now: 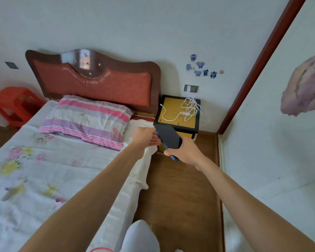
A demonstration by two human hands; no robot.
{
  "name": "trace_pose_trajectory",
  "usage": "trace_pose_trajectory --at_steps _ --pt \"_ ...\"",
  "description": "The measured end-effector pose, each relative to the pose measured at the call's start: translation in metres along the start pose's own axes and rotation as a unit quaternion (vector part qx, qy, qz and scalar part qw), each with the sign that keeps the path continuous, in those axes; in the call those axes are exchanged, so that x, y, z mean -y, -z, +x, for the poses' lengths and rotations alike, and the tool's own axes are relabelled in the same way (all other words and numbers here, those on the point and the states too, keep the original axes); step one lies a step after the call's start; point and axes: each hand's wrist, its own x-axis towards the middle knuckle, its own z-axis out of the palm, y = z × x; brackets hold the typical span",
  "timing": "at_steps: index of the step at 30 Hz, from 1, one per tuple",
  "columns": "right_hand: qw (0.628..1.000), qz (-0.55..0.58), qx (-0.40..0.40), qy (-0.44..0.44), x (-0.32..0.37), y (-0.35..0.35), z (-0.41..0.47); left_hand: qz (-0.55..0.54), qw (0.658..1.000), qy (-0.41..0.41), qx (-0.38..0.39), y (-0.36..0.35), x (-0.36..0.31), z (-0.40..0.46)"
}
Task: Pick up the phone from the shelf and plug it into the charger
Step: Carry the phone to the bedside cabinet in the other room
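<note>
My right hand point(186, 152) grips the lower end of a dark phone point(168, 136), which is held tilted just in front of the yellow-topped bedside stand point(171, 110). My left hand point(146, 137) is stretched out beside the phone's left edge, fingers extended and touching or nearly touching it. A white charger cable point(188, 109) lies coiled on the stand's top, one loose end trailing toward the stand's left side. The cable runs up toward a wall socket point(191, 88) just above the stand.
A bed point(44, 170) with a floral sheet and a striped pillow point(87, 120) fills the left, against a red headboard point(98, 82). An orange plastic stool point(14, 104) stands far left. A wooden floor strip point(180, 188) runs between the bed and the white wall on the right.
</note>
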Motion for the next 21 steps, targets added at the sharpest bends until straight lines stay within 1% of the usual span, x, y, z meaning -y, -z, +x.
trace_pose_trajectory --at_steps 5,10,14,18,21 --pt "1.0 0.011 0.008 -0.019 0.014 0.009 0.092 -0.037 0.999 0.028 0.013 0.005 -0.026 0.091" --pt "0.999 0.017 0.017 -0.045 0.041 0.019 0.186 -0.024 0.999 0.029 0.022 0.011 -0.061 0.191" --pt "0.997 0.036 0.005 -0.069 0.062 0.034 0.244 -0.025 0.998 0.037 0.05 0.009 -0.091 0.255" --pt "0.997 0.031 0.007 -0.071 0.069 0.048 0.293 -0.023 0.998 0.052 0.04 0.0 -0.115 0.309" --pt "0.996 0.04 -0.002 -0.082 0.068 0.059 0.33 -0.028 0.996 0.067 0.049 -0.01 -0.128 0.345"
